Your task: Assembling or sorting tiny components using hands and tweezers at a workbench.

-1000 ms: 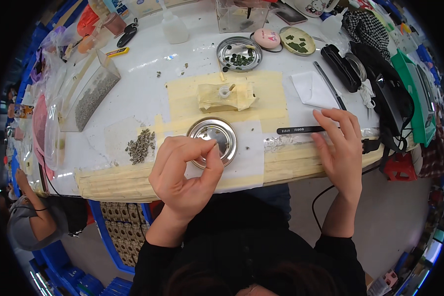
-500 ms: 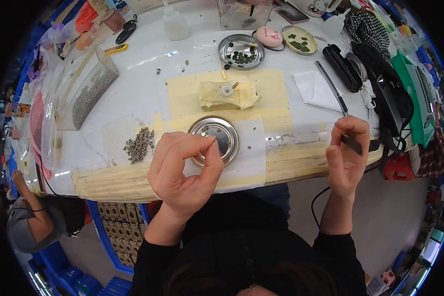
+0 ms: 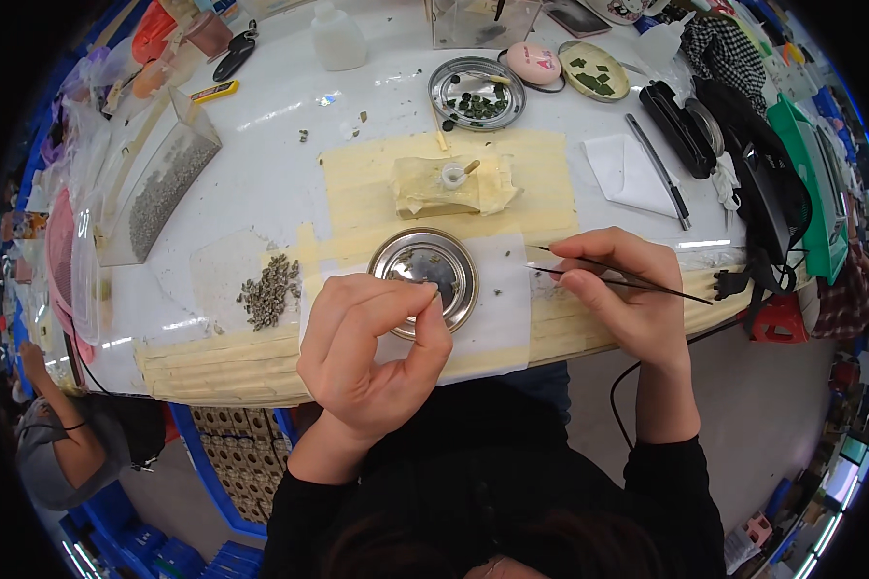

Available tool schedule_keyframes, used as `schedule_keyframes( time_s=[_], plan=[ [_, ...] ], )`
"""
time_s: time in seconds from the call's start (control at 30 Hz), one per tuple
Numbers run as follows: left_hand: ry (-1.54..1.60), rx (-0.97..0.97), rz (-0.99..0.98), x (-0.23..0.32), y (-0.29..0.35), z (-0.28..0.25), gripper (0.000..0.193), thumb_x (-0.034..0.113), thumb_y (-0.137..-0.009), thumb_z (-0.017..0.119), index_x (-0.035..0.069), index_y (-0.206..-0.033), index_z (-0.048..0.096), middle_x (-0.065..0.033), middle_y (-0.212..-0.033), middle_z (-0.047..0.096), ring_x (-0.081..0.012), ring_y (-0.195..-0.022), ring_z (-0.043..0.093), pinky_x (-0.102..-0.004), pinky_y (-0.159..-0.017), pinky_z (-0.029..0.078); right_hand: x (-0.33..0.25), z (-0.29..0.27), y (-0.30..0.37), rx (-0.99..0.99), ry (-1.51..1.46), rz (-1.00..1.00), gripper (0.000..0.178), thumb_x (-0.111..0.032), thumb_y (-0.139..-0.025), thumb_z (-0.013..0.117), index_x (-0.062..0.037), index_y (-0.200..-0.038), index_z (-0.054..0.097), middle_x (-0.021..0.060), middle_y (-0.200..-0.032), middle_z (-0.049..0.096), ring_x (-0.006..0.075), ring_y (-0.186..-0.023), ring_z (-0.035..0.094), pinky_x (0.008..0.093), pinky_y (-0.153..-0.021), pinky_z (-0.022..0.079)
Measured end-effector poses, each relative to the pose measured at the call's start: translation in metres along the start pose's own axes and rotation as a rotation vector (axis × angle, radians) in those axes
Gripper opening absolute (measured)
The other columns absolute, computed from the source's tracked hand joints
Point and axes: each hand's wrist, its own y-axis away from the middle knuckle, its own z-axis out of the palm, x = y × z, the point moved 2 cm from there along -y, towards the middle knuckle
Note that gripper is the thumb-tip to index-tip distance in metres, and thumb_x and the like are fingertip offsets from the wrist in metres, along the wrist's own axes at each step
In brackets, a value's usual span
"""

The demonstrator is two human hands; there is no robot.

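Left hand (image 3: 372, 352), mine, is curled with thumb and forefinger pinched together just over the near rim of the small steel dish (image 3: 425, 278). Whatever sits in that pinch is too small to make out; I judge it a tiny piece lifted clear so it can be worked on, but I cannot confirm it.

Right hand (image 3: 620, 301) is closed around black tweezers (image 3: 616, 275), held like a pen, tips aimed across toward my left fingertips and stopping short of them, above the white paper sheet (image 3: 500, 307). The dish sits on that sheet, between my two hands. I take the sheet to be there so that dropped bits show up against it. Dark flecks lie in the dish; their kind cannot be told.

Beyond the dish, away from me, a folded yellowish pad (image 3: 454, 183) carries a small white cup (image 3: 452, 175) with a stick in it, within easy reach. To the outside of my left hand lies a loose heap of small grey-green pieces (image 3: 268, 289), presumably stock kept close. Further off stands a second round tray (image 3: 476, 94) of dark green pieces.

Pale tape strips (image 3: 222, 362) cover the near table edge under my wrists. My forearms are in black sleeves; another person below the table edge to my left is cut off by the rim.
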Motion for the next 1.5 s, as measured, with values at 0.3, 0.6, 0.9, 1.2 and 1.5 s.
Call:
schedule_keyframes(
  time_s=[0.3,0.6,0.9,1.2,1.5],
  plan=[
    [0.024,0.005,-0.052,0.0,0.0,0.0,0.025,-0.012,-0.065,0.073,-0.001,-0.087,0.07,-0.0095,-0.078,0.067,-0.02,-0.068,0.062,-0.0277,-0.059,0.048,0.009,0.004,-0.004,0.127,-0.1,0.0,0.013,-0.009,-0.091,0.073,0.003,-0.094,0.069,0.0066,-0.085,0.071,0.0102,-0.077,0.067,0.0221,-0.068,0.053],
    [0.012,0.0,-0.038,0.0,0.002,-0.001,0.025,-0.012,-0.065,0.073,-0.001,-0.088,0.07,-0.0098,-0.077,0.067,-0.0207,-0.068,0.063,-0.0284,-0.059,0.049,0.008,0.032,-0.005,0.337,0.035,0.028,0.015,-0.011,-0.092,0.071,0.0034,-0.093,0.069,0.0042,-0.073,0.069,0.0066,-0.066,0.065,0.0207,-0.06,0.051],
    [0.032,0.004,-0.008,-0.001,0.002,0.0,0.025,-0.011,-0.065,0.074,-0.001,-0.087,0.07,-0.0102,-0.077,0.067,-0.0214,-0.067,0.062,-0.029,-0.058,0.049,0.011,0.033,-0.007,0.345,0.017,0.034,0.014,-0.01,-0.093,0.07,0.0042,-0.094,0.069,0.005,-0.075,0.069,0.0081,-0.068,0.067,0.0206,-0.061,0.052],
    [0.026,0.012,0.001,0.0,0.002,0.001,0.025,-0.011,-0.065,0.074,-0.001,-0.087,0.07,-0.0097,-0.076,0.067,-0.0213,-0.066,0.062,-0.0289,-0.058,0.048,0.011,0.033,-0.007,0.33,0.019,0.027,0.014,-0.01,-0.094,0.069,0.0043,-0.095,0.068,0.0046,-0.074,0.068,0.008,-0.068,0.067,0.0205,-0.061,0.052],
    [0.293,0.014,-0.245,-0.004,0.005,0.0,0.017,-0.008,-0.077,0.073,-0.002,-0.092,0.068,-0.0088,-0.083,0.069,-0.0137,-0.07,0.063,-0.0255,-0.062,0.05,-0.001,0.029,-0.006,0.275,-0.239,-0.011,0.02,-0.011,-0.1,0.06,0.0079,-0.101,0.064,0.0118,-0.087,0.069,0.0167,-0.075,0.071,0.027,-0.07,0.058]
  ],
)
